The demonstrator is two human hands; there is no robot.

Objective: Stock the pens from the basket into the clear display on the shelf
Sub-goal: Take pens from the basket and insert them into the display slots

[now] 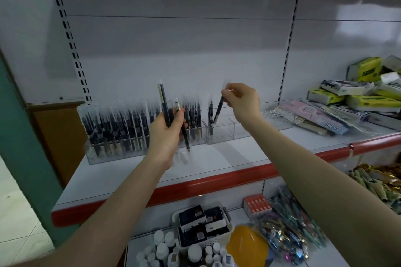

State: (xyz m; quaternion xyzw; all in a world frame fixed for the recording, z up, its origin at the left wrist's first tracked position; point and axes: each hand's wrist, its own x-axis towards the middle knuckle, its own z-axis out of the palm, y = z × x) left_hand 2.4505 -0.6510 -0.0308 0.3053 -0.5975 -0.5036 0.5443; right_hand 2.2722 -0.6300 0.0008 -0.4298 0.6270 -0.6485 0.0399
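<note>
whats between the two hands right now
In the head view, between the left hand and right hand stand display pens.

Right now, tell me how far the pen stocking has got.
Done: the left display is packed with pens. In hand: the right hand pinches one pen above the right display, which holds only a couple; the left hand grips a few spare pens. Left: most slots of the right display. The basket's pen count can't be judged.

Clear display [221, 130] on shelf, left part full; black pen [218, 112] tilted above it.
</note>
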